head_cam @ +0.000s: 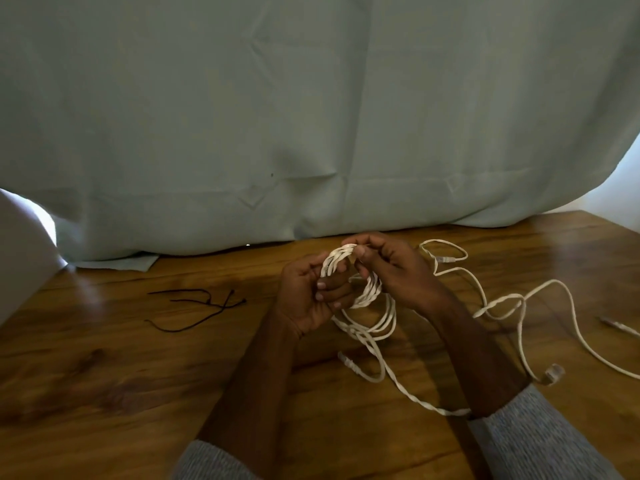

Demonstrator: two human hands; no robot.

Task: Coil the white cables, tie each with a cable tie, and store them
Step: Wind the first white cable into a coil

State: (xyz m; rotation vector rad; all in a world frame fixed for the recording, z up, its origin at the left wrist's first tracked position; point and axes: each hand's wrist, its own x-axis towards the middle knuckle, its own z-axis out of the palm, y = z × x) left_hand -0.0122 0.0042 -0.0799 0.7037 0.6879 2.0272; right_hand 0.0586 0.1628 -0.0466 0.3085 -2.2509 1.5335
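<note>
A coil of flat white cable (372, 292) is held above the wooden table (104, 375), with several loops hanging down. My left hand (311, 296) grips the coil's left side with curled fingers. My right hand (391, 268) pinches the top of the coil between thumb and fingers. The cable's loose tail (398, 382) trails over the table toward my right sleeve, and one plug end (348, 362) lies below the coil. A second white cable (519, 303) lies uncoiled to the right, with a clear plug (553, 374). Black cable ties (204, 304) lie on the table to the left.
A pale green cloth (311, 116) hangs across the back and meets the table's far edge. A white object (20, 254) stands at the far left. Another cable end (616, 326) lies at the right edge.
</note>
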